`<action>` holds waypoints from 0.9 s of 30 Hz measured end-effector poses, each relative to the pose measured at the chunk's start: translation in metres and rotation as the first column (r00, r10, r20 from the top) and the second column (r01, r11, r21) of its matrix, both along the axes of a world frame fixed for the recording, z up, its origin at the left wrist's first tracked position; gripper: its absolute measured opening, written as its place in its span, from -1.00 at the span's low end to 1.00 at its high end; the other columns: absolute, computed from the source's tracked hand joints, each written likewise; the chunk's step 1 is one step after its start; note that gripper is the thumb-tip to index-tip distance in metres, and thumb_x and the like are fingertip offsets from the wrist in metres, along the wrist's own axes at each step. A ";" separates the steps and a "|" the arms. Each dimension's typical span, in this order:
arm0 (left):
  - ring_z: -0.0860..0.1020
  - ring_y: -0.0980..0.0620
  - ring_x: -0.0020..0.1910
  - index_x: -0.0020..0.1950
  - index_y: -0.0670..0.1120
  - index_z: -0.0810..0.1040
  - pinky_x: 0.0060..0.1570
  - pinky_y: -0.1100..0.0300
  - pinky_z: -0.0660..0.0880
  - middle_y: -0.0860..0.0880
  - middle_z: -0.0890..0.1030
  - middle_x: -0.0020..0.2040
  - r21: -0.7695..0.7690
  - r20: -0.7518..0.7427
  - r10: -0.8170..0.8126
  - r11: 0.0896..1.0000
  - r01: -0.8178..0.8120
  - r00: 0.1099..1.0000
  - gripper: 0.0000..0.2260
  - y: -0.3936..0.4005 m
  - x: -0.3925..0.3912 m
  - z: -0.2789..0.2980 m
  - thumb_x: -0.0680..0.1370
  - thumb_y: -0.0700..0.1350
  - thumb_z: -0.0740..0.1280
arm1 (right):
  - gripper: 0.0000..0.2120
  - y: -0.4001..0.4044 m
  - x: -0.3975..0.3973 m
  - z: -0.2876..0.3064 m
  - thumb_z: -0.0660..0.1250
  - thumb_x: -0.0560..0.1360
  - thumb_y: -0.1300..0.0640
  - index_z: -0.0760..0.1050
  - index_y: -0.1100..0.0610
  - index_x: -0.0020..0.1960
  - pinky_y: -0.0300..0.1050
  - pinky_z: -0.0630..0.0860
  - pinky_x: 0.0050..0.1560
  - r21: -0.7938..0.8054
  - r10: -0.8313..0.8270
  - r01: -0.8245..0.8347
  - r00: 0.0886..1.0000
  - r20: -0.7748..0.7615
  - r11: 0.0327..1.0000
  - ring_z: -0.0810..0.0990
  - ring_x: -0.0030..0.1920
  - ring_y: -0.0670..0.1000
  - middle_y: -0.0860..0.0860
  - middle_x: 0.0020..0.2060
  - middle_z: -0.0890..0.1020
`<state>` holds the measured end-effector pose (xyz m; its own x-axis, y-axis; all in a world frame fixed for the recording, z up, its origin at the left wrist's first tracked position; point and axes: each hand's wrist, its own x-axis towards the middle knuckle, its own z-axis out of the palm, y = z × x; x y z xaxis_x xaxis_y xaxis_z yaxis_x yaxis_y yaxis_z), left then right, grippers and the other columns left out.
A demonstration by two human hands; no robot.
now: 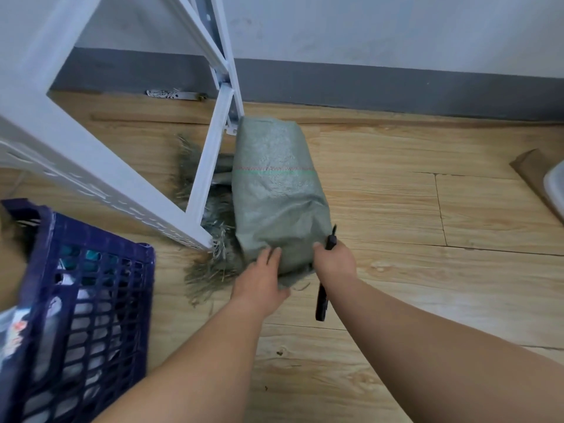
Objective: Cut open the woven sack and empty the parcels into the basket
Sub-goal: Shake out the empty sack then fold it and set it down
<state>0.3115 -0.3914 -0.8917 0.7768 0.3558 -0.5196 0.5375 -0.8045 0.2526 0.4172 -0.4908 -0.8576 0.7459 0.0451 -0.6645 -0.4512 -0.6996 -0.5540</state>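
Wooden floor carries a grey-green woven sack; left hand lies flat on its near end; right hand grips a black knife; cutting seems next, blade away from fingers.

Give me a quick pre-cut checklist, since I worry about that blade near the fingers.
1. Right hand grips the black cutter: ok.
2. Left hand steadies the near end of the green woven sack: ok.
3. Left fingers clear of the blade: ok, they are apart for now.
4. Sack already cut open: cannot tell.
5. Blue basket close by on the left: ok.
6. Sack free of the white rack leg: not ok, it lies against it.
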 end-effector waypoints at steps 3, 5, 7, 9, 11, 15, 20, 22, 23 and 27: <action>0.03 -0.10 0.54 0.57 -0.05 -0.02 0.46 0.00 0.15 -0.07 -0.03 0.58 0.065 -0.173 0.119 0.992 -0.109 0.978 -0.21 0.015 0.002 -0.006 0.50 0.13 0.34 | -0.69 0.001 0.002 0.006 0.29 0.54 0.15 0.46 0.12 0.28 0.04 0.59 0.06 0.255 0.021 0.068 0.943 -0.331 0.964 0.60 0.06 0.11 0.09 0.06 0.58; -0.07 -0.09 0.56 0.57 -0.08 -0.04 0.49 0.01 0.04 -0.08 -0.07 0.59 0.139 -0.231 0.139 0.984 -0.108 0.963 -0.21 0.026 0.001 -0.005 0.51 0.13 0.33 | -0.65 -0.002 0.005 0.008 0.29 0.54 0.18 0.42 0.06 0.32 -0.01 0.60 -0.01 0.266 0.174 -0.070 0.903 -0.392 0.962 0.59 0.08 0.07 0.09 0.13 0.56; -0.13 -0.09 0.56 0.57 -0.05 -0.08 0.49 0.00 -0.02 -0.07 -0.13 0.59 0.158 -0.245 0.144 0.982 -0.107 0.959 -0.23 0.028 0.001 -0.003 0.53 0.06 0.31 | -0.62 -0.006 0.005 0.007 0.26 0.55 0.17 0.39 0.01 0.35 -0.06 0.60 -0.11 0.197 0.281 -0.222 0.894 -0.351 0.955 0.60 0.00 0.04 0.08 0.10 0.54; -0.15 -0.10 0.56 0.58 -0.02 -0.10 0.49 -0.02 -0.04 -0.07 -0.17 0.59 0.129 -0.287 0.121 0.988 -0.087 0.950 -0.27 0.024 0.003 -0.001 0.55 0.00 0.28 | -0.62 -0.010 0.004 0.003 0.24 0.55 0.16 0.37 0.00 0.36 -0.09 0.61 -0.18 0.146 0.289 -0.257 0.913 -0.288 0.955 0.60 -0.07 0.06 0.09 0.06 0.55; -0.11 -0.11 0.55 0.57 -0.02 -0.06 0.49 -0.01 -0.02 -0.08 -0.14 0.59 0.122 -0.279 0.139 0.987 -0.109 0.950 -0.29 0.019 0.006 0.005 0.55 -0.03 0.28 | -0.64 -0.013 0.007 -0.002 0.23 0.54 0.13 0.39 0.05 0.33 0.04 0.61 -0.04 0.058 0.273 -0.268 0.953 -0.128 0.962 0.63 -0.03 0.14 0.13 0.05 0.60; 0.01 -0.10 0.53 0.56 -0.04 0.05 0.48 0.04 0.07 -0.08 0.03 0.57 0.099 -0.107 0.151 0.985 -0.140 0.983 -0.35 0.016 0.011 0.041 0.53 -0.10 0.28 | -0.67 -0.018 0.017 0.016 0.25 0.51 0.10 0.44 0.07 0.26 0.00 0.57 0.00 -0.062 0.267 -0.266 0.964 0.015 0.962 0.64 -0.03 0.17 0.08 0.01 0.63; 0.13 -0.09 0.49 0.53 -0.05 0.15 0.42 0.04 0.20 -0.05 0.15 0.54 0.081 -0.059 0.169 0.983 -0.164 0.984 -0.45 -0.009 -0.005 0.111 0.56 -0.13 0.25 | -0.69 -0.029 -0.005 0.077 0.31 0.44 0.13 0.45 0.11 0.17 0.05 0.58 -0.09 -0.028 0.215 -0.220 0.967 -0.140 0.975 0.63 -0.06 0.18 0.13 -0.06 0.63; 0.18 -0.08 0.46 0.51 -0.04 0.19 0.38 0.06 0.26 -0.03 0.21 0.50 0.083 -0.063 0.177 0.982 -0.171 0.982 -0.48 -0.024 -0.015 0.145 0.57 -0.13 0.26 | -0.76 -0.037 -0.020 0.110 0.31 0.44 0.11 0.49 0.14 0.09 0.09 0.58 -0.05 -0.004 0.225 -0.229 0.956 -0.187 0.973 0.61 -0.13 0.17 0.17 -0.07 0.64; 0.24 -0.07 0.42 0.49 -0.03 0.25 0.32 0.07 0.30 -0.03 0.27 0.45 0.080 -0.054 0.184 0.981 -0.179 0.982 -0.52 -0.032 -0.020 0.163 0.57 -0.13 0.26 | -0.79 -0.041 -0.027 0.129 0.31 0.45 0.10 0.51 0.15 0.05 0.10 0.58 -0.04 -0.003 0.243 -0.248 0.950 -0.194 0.969 0.59 -0.16 0.16 0.17 -0.08 0.65; 0.53 -0.08 0.09 0.24 0.02 0.51 -0.03 0.07 0.46 0.00 0.52 0.18 0.029 -0.033 0.258 0.966 -0.257 0.965 -0.70 -0.051 -0.043 0.249 0.57 -0.27 0.22 | -0.83 -0.056 -0.051 0.211 0.32 0.49 0.05 0.54 0.15 -0.05 0.05 0.59 -0.02 -0.024 0.331 -0.343 0.921 -0.204 0.939 0.64 -0.08 0.14 0.11 -0.12 0.67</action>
